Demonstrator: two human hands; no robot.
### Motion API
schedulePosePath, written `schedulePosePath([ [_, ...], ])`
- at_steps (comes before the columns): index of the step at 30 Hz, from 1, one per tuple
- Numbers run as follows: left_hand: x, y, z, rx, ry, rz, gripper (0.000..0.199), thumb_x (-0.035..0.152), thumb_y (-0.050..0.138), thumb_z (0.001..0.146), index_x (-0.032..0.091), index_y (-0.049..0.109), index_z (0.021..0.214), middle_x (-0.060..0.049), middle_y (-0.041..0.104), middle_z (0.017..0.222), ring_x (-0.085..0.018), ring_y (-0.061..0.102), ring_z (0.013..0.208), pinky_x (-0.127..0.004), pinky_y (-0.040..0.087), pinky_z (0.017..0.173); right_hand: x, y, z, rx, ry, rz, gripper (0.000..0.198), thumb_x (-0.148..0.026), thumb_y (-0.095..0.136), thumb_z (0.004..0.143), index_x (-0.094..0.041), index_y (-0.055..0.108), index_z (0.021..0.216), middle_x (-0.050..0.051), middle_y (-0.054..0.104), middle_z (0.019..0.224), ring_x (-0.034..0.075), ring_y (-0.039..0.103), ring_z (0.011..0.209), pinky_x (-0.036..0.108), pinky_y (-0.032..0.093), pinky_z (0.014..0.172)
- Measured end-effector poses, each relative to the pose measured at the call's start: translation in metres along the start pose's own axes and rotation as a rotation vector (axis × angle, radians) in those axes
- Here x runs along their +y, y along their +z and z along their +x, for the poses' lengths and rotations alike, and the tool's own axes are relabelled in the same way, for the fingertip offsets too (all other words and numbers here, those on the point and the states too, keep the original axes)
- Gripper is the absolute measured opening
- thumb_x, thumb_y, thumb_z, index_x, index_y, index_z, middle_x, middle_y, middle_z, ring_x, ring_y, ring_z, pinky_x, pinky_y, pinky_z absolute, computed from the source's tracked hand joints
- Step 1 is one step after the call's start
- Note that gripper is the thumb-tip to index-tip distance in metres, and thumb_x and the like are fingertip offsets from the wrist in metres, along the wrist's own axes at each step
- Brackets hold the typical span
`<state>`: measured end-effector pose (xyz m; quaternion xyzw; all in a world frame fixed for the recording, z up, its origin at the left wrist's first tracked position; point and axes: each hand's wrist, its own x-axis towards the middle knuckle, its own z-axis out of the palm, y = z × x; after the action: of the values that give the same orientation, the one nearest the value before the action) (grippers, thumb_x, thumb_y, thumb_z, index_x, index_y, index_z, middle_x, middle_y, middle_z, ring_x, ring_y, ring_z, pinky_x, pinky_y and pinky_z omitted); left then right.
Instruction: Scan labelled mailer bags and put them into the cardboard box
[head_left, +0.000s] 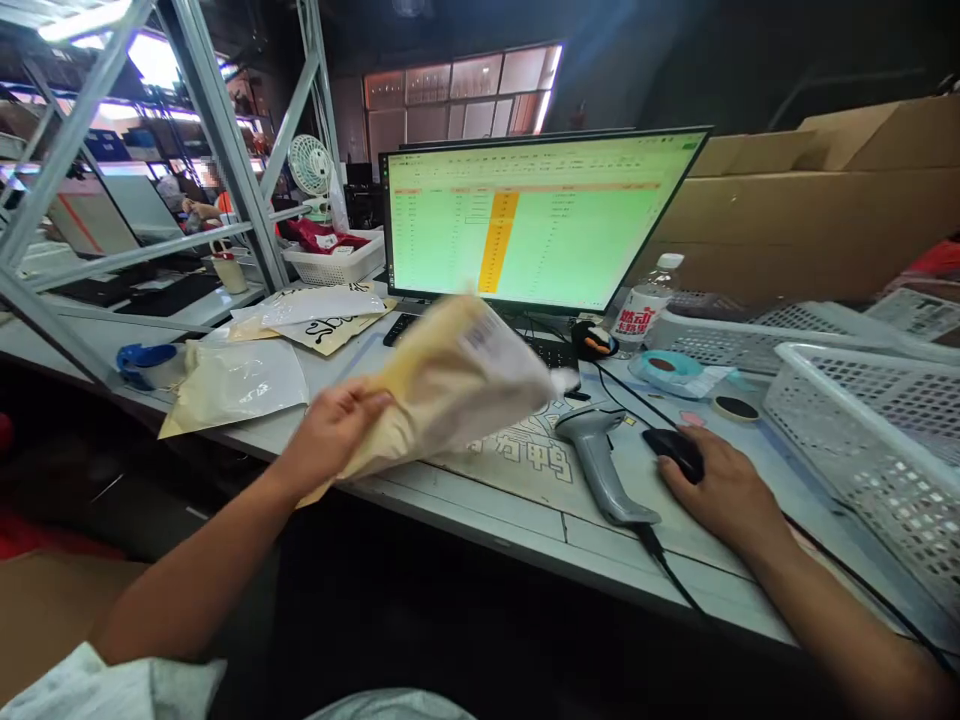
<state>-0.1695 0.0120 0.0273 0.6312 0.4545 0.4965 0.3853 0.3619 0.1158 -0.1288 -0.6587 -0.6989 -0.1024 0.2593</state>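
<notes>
My left hand (339, 425) grips the near left edge of a yellowish mailing envelope (442, 385), thumb on top. The envelope is tilted above the desk, blurred by motion, with a barcode label on its upper face; it covers part of the keyboard (551, 355). On the right, my right hand (724, 480) is wrapped over a black computer mouse (675, 452). Between my hands a grey barcode scanner (604, 465) lies on the printed desk mat (517, 465). Behind the envelope stands a monitor (442, 235) showing a spreadsheet with an orange column.
More envelopes (240, 380) lie at left near a blue tape roll (142, 366). White plastic baskets (862, 440) stand at right. A bottle (649, 300), a light-blue tape roll (667, 370) and a large carton (810, 225) are behind. A metal frame (217, 130) rises at left; a person (214, 205) sits beyond.
</notes>
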Motion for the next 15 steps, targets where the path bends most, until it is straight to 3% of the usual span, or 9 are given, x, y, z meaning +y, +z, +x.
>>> schedulePosePath([
  [3,0.001,-0.008,0.012,0.358,-0.157,-0.462,0.038,0.041,0.086,0.078,0.016,0.070,0.103,-0.005,0.077,0.091,-0.022,0.072,0.077,-0.030,0.060,0.071,0.000,0.000,0.000,0.000,0.001,0.011,0.073,-0.061,0.038,0.093,-0.009,0.058,0.138,0.026,0.062,0.145,0.040,0.058,0.136,0.053,0.044,0.121],
  [6,-0.026,0.013,0.010,0.687,-0.281,-0.581,0.026,0.029,0.075,0.085,0.015,0.070,0.107,-0.007,0.078,0.096,-0.023,0.074,0.083,-0.029,0.062,0.072,-0.003,-0.005,-0.001,-0.018,0.014,0.011,0.070,-0.061,0.039,0.096,-0.009,0.057,0.140,0.027,0.060,0.146,0.041,0.056,0.137,0.054,0.044,0.120],
  [8,-0.053,0.038,-0.004,0.808,-0.319,-0.623,0.025,0.025,0.066,0.092,0.017,0.068,0.116,-0.007,0.078,0.106,-0.021,0.075,0.093,-0.027,0.063,0.077,-0.007,-0.008,-0.001,-0.037,0.021,0.009,0.068,-0.059,0.040,0.097,-0.009,0.056,0.141,0.026,0.060,0.145,0.040,0.056,0.137,0.053,0.044,0.120],
  [10,-0.079,0.066,-0.028,0.767,-0.327,-0.673,0.033,0.028,0.069,0.093,0.020,0.063,0.124,-0.006,0.077,0.117,-0.020,0.076,0.100,-0.026,0.063,0.080,-0.011,-0.012,-0.002,-0.061,0.032,0.007,0.067,-0.057,0.040,0.097,-0.010,0.055,0.142,0.026,0.061,0.144,0.038,0.056,0.137,0.052,0.044,0.119],
  [11,-0.089,0.077,-0.042,0.678,-0.352,-0.677,0.039,0.034,0.075,0.092,0.020,0.061,0.125,-0.007,0.077,0.118,-0.020,0.076,0.097,-0.026,0.063,0.078,-0.013,-0.014,-0.002,-0.075,0.038,0.005,0.067,-0.057,0.040,0.097,-0.009,0.055,0.142,0.026,0.060,0.144,0.038,0.055,0.137,0.051,0.043,0.119],
  [15,-0.105,0.097,-0.089,-0.003,-0.604,-0.502,0.070,0.072,0.085,0.077,0.013,0.062,0.108,-0.015,0.078,0.094,-0.024,0.076,0.070,-0.026,0.057,0.053,-0.024,-0.019,-0.002,-0.128,0.077,0.001,0.076,-0.060,0.038,0.097,-0.005,0.052,0.147,0.028,0.057,0.148,0.038,0.052,0.141,0.050,0.040,0.121],
])
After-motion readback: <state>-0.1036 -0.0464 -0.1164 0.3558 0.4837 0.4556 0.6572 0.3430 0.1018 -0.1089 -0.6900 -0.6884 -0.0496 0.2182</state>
